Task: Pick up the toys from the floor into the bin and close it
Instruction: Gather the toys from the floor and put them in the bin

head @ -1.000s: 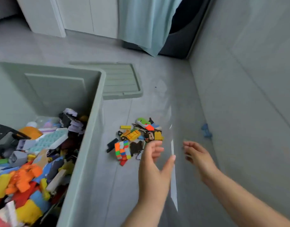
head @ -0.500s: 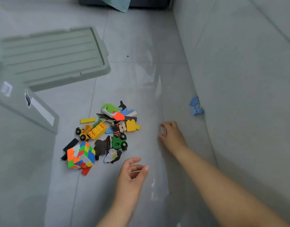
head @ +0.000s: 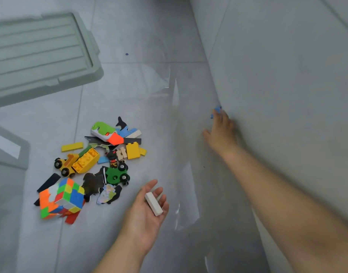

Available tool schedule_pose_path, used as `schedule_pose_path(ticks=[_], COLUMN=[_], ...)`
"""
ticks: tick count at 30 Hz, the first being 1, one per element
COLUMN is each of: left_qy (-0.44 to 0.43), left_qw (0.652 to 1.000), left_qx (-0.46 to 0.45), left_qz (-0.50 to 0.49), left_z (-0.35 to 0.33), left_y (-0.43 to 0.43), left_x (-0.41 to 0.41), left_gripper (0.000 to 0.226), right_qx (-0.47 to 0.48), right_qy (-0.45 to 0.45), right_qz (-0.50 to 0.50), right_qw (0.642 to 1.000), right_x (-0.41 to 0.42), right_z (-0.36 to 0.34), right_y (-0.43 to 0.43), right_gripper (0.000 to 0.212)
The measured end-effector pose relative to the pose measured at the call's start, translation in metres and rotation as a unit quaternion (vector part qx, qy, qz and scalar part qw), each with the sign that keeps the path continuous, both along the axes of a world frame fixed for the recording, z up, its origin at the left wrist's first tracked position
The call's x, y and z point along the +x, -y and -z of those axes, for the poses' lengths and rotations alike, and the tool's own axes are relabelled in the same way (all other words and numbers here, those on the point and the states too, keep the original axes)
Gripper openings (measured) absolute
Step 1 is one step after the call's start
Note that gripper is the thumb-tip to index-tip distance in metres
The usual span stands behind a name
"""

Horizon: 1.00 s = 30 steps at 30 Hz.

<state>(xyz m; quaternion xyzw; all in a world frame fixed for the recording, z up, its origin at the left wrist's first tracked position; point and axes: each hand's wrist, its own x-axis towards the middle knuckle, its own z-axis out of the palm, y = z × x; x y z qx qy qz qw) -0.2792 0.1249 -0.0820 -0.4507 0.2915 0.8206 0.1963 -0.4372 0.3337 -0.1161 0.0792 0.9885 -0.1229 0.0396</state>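
A pile of toys lies on the grey floor: a colour cube (head: 62, 200), a yellow toy truck (head: 76, 163), a green wheeled piece (head: 117, 175), a yellow brick (head: 132, 150), a green-and-orange toy (head: 106, 133) and flat puzzle pieces. My left hand (head: 147, 211) is palm up just right of the pile, and a white block (head: 153, 203) lies across its relaxed fingers. My right hand (head: 221, 131) stretches out to the foot of the wall. Its fingertips touch a small blue piece (head: 216, 110), with the thumb spread apart to the left.
The bin's grey-green lid (head: 41, 52) lies flat on the floor at upper left. A corner of the bin (head: 9, 152) shows at the left edge. A grey wall (head: 287, 75) runs along the right. A clear plastic sheet (head: 181, 154) lies on the floor between pile and wall.
The view has swung down from the bin to the floor. The white block has passed from my right hand into my left palm. My right hand has reached on to the blue piece by the wall.
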Motion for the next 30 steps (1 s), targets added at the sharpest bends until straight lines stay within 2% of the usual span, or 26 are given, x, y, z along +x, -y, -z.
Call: schedule_pose_path(ticks=[2, 4, 6, 8, 13, 16, 20, 22, 24, 26, 27, 30], left_qy=[0.002, 0.011, 0.023, 0.031, 0.034, 0.031, 0.019, 0.010, 0.009, 0.013, 0.017, 0.017], left_qw=[1.000, 1.000, 1.000, 1.000, 0.999, 0.999, 0.999, 0.999, 0.999, 0.999, 0.999, 0.999], left_qx=[0.002, -0.002, -0.002, 0.000, 0.024, 0.027, 0.023, 0.026, 0.029, 0.033, 0.036, 0.032], left_qz=[-0.002, -0.008, -0.007, -0.003, -0.017, -0.014, -0.026, -0.033, -0.030, -0.027, -0.027, -0.028], left_z=[-0.001, -0.002, 0.000, 0.000, 0.002, 0.004, 0.000, -0.001, -0.001, -0.001, -0.002, -0.005], left_y=[-0.002, -0.003, -0.002, -0.004, -0.011, -0.015, -0.016, -0.014, -0.011, -0.007, -0.004, 0.007], left_x=[0.005, 0.010, 0.015, 0.016, 0.013, 0.011, 0.014, 0.017, 0.022, 0.027, 0.030, 0.036], left_gripper=[0.023, 0.024, 0.027, 0.030, 0.030, 0.030, 0.029, 0.028, 0.028, 0.029, 0.029, 0.031], right_qx=[0.047, 0.076, 0.123, 0.125, -0.061, -0.139, -0.194, -0.205, -0.206, -0.174, -0.133, -0.096], right_qy=[0.082, 0.131, 0.100, 0.021, -0.137, -0.181, -0.139, -0.096, -0.038, -0.025, -0.041, -0.058], right_qz=[-0.001, 0.009, 0.011, -0.022, -0.110, -0.148, -0.216, -0.176, -0.109, -0.098, -0.118, -0.155], right_qw=[0.995, 0.988, 0.987, 0.992, 0.983, 0.962, 0.947, 0.958, 0.972, 0.980, 0.983, 0.982], right_x=[-0.029, -0.045, -0.043, -0.033, 0.029, 0.083, 0.113, 0.108, 0.102, 0.097, 0.096, 0.096], right_z=[0.005, 0.010, 0.014, 0.024, 0.044, 0.052, 0.046, 0.037, 0.030, 0.022, 0.018, 0.014], right_y=[-0.010, -0.011, -0.004, 0.000, 0.011, 0.036, 0.053, 0.059, 0.064, 0.071, 0.076, 0.083], right_gripper=[0.068, 0.058, 0.043, 0.035, 0.032, 0.028, 0.022, 0.025, 0.038, 0.039, 0.037, 0.036])
